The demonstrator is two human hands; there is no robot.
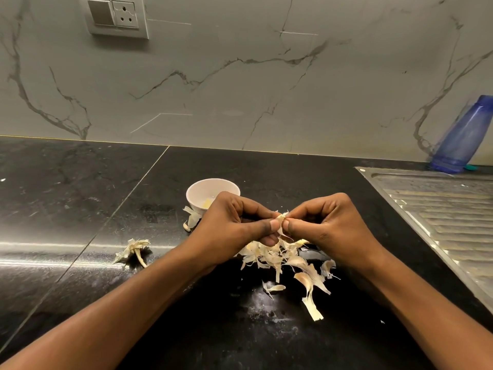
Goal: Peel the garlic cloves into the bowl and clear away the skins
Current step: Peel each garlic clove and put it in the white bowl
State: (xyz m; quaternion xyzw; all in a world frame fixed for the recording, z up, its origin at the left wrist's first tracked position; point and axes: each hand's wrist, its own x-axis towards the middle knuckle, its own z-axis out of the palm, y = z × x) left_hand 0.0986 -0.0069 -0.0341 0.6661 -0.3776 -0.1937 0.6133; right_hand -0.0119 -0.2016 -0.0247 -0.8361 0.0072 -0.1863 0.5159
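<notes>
glossy black stone counter [80, 209], ribbed metal drainboard [440, 209], papery skins [280, 257]

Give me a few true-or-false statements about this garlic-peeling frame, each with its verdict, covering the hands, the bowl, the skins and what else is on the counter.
1. The left hand and right hand both pinch one garlic clove between them. True.
2. The white bowl is empty. False: a pale yellow peeled piece lies inside it.
3. Loose skins lie on the black counter beneath the hands. True.
4. The blue bottle is to the left of the bowl. False: it is at the far right by the wall, behind the steel drainboard.
</notes>
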